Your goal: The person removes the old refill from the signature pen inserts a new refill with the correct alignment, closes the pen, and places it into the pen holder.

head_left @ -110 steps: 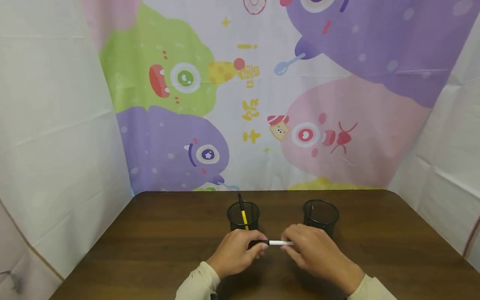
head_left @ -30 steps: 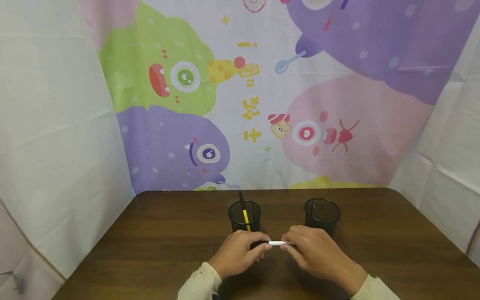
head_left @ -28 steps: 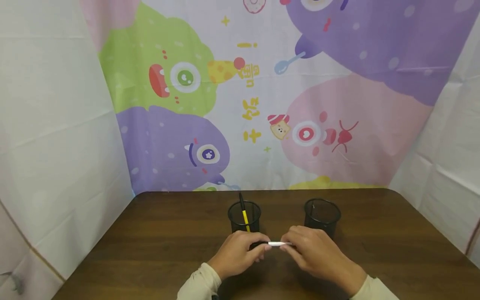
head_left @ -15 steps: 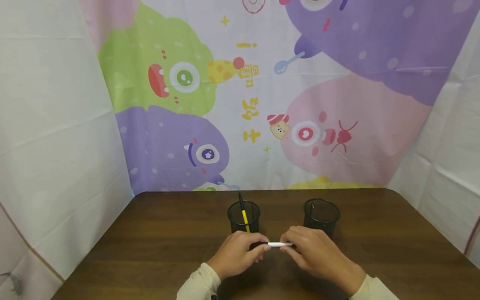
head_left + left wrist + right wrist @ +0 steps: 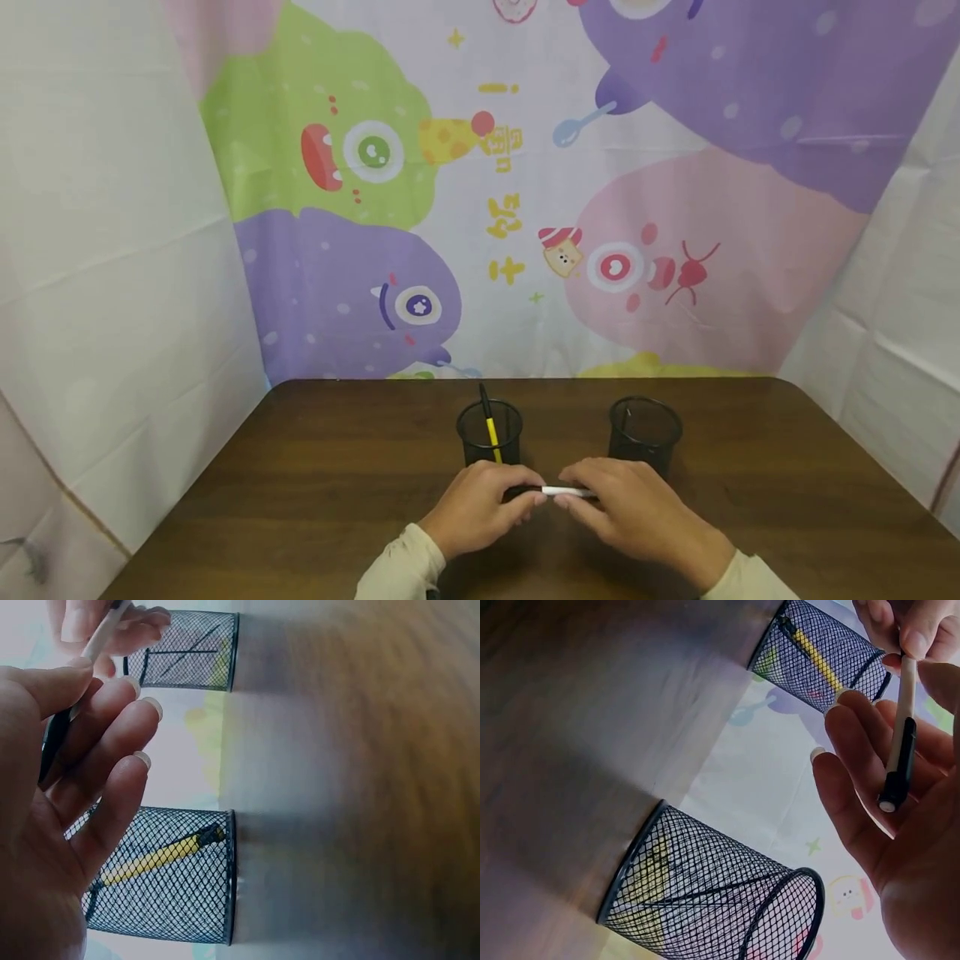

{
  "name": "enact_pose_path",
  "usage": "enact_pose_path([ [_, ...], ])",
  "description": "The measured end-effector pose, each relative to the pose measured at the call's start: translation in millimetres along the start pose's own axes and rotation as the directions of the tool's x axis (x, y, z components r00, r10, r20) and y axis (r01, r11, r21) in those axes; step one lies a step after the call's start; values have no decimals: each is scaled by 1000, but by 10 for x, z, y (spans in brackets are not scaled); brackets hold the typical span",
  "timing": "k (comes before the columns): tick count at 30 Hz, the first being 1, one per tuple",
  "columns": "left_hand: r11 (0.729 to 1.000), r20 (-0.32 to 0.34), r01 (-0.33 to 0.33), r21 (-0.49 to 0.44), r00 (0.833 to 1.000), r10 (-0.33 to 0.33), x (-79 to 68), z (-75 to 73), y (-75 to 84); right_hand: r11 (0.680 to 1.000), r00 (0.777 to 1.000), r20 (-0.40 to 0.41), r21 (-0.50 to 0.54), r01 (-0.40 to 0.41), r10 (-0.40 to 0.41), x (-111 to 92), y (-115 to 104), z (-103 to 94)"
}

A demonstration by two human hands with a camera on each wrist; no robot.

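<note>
My left hand [image 5: 476, 508] pinches a black-and-white pen [image 5: 564, 492] between thumb and fingers, around its black part. The pen lies roughly level, its white barrel pointing to the right. My right hand [image 5: 637, 512] is around the far end of the pen, with thumb and forefinger parted on either side of it. In the right wrist view that end of the pen [image 5: 900, 757], with a black clip, sticks out over the loosely bent right fingers [image 5: 851, 795]. Behind the left hand, a black mesh pen cup [image 5: 480, 455] holds a yellow-and-black pen [image 5: 492, 433].
A second black mesh cup [image 5: 645, 454] stands behind the right hand, level with the first one. Both stand on a dark brown wooden table [image 5: 337, 467]. A cartoon-print cloth [image 5: 517, 333] hangs at the table's back edge, with white cloth panels [image 5: 112, 250] at the sides.
The right thumb and forefinger pinched the pen's right end earlier and are now spread apart from it. The left hand keeps its hold; more of the white barrel shows.
</note>
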State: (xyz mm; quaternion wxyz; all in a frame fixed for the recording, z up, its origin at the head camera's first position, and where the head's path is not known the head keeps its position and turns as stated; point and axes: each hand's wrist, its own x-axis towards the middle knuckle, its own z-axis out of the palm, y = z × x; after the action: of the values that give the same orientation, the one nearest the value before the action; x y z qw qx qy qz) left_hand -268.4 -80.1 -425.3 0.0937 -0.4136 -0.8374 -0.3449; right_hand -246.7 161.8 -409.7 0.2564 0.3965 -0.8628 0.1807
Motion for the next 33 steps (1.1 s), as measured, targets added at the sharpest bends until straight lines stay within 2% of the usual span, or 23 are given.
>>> enact_pose_path([
  [9,1000,2,2,20,1000,-2,17,-12,4,999,999,39,-32,14,-12,-6,19,5],
  [18,999,10,19,29,1000,-19,13,-17,-1,999,999,12,-31,41,-41,3,16,0],
  [28,1000,16,29,4,999,-29,0,-6,-5,999,999,-11,-29,35,-36,4,21,-2],
  [33,996,23,66,-64,998,-65,-3,-10,5,999,998,-35,-17,45,-46,3,30,5],
])
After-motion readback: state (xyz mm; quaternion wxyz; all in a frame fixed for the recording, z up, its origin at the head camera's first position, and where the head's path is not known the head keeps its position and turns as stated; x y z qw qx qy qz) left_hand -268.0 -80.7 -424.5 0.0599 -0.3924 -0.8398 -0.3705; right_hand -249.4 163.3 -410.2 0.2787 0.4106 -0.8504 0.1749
